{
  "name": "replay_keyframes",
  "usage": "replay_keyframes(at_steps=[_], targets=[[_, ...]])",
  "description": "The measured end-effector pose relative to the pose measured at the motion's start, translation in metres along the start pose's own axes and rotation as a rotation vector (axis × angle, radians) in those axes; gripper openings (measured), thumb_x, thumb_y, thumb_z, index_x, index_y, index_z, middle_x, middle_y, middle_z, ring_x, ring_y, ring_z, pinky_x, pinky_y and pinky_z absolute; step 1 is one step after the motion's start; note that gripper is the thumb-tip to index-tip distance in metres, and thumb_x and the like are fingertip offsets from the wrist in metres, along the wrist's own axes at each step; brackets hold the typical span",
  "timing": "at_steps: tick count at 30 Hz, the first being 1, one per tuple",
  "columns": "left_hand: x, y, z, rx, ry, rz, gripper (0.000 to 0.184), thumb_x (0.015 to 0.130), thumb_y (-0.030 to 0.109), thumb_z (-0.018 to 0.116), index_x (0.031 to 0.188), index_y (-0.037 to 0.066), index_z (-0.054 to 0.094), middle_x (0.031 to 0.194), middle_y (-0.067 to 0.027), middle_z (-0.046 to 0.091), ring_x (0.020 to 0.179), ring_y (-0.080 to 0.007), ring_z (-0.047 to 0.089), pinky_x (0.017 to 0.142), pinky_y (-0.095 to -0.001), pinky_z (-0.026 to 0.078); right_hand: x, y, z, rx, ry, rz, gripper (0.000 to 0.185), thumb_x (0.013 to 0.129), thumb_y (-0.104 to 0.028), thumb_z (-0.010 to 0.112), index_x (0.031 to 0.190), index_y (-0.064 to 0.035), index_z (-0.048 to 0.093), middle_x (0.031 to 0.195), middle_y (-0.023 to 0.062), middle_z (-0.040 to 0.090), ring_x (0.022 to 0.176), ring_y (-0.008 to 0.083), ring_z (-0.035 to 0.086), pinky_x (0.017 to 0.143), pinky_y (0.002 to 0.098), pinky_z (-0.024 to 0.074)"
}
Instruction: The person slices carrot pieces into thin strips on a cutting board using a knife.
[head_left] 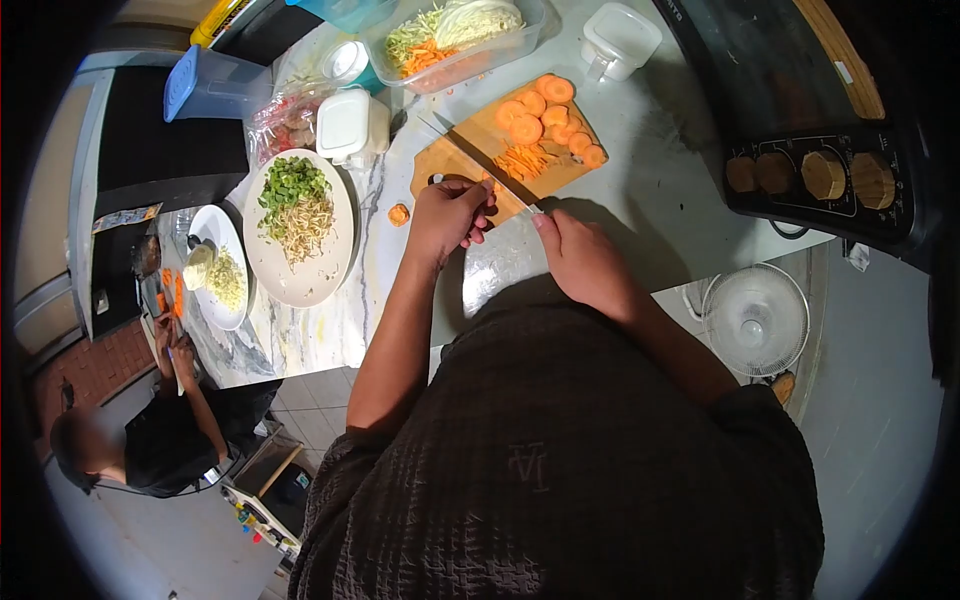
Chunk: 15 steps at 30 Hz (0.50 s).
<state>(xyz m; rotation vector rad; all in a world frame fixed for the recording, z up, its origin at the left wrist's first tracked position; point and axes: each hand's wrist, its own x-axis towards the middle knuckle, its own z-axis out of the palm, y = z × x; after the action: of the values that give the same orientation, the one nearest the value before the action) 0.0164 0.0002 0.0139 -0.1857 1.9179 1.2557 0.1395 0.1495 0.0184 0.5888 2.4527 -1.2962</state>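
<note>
My right hand is wrapped round the handle of a knife, whose blade lies diagonally over the wooden cutting board. At the board's near left edge is my left hand, fingers curled and pinched together near small orange bits; what it grips, if anything, is too small to tell. Thin carrot strips are piled just beyond the blade. Round carrot slices lie at the board's far right side. A carrot end piece rests on the counter left of the board.
An oval plate of greens and sprouts and a smaller plate stand left. Behind are a vegetable container and lidded tubs. An oven stands right. Another person works with carrots at far left.
</note>
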Motion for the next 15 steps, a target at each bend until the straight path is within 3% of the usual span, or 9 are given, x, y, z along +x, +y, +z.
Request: replay_keyframes(at_steps=[15], targets=[[0.0, 0.0019, -0.001, -0.024, -0.014, -0.022, 0.028, 0.092, 0.027, 0.061, 0.074, 0.004, 0.062, 0.053, 0.0015, 0.052, 0.042, -0.008, 0.052, 0.038, -0.0205, 0.034, -0.0028, 0.0002, 0.003, 0.005, 0.039, -0.024, 0.039, 0.101, -0.034, 0.04, 0.092, 0.001, 0.054, 0.083, 0.0278, 0.062, 0.084, 0.0495, 0.057, 0.073, 0.0562, 0.0437]])
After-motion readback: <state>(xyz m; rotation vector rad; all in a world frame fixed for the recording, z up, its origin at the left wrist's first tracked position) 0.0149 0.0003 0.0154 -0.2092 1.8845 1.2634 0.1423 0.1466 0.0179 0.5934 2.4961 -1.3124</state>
